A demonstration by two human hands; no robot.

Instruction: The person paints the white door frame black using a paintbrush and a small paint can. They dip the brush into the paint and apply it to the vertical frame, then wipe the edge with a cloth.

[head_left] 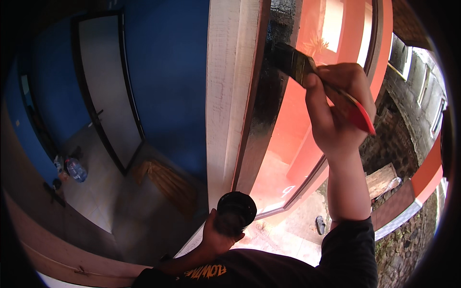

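My right hand (343, 108) is closed round the red-tipped handle of a flat paintbrush (303, 66). The dark bristles press against the wooden window frame (265, 101), where wet, glossy black paint covers the upper stretch. Lower down, the same strip of frame shows bare brownish wood. Near my body, my left hand (216, 235) grips a round, dark paint can (236, 211) from its side and below. The can's mouth faces up, and its inside looks dark; how full it is I cannot tell.
Beside the black strip runs a pale wooden post (225, 96). Glass (273, 158) reflects an orange wall. Through the opening on the left lie a blue room, a grey door (105, 72) and a brown sheet (165, 182). A sandal (320, 224) lies on the floor at the lower right.
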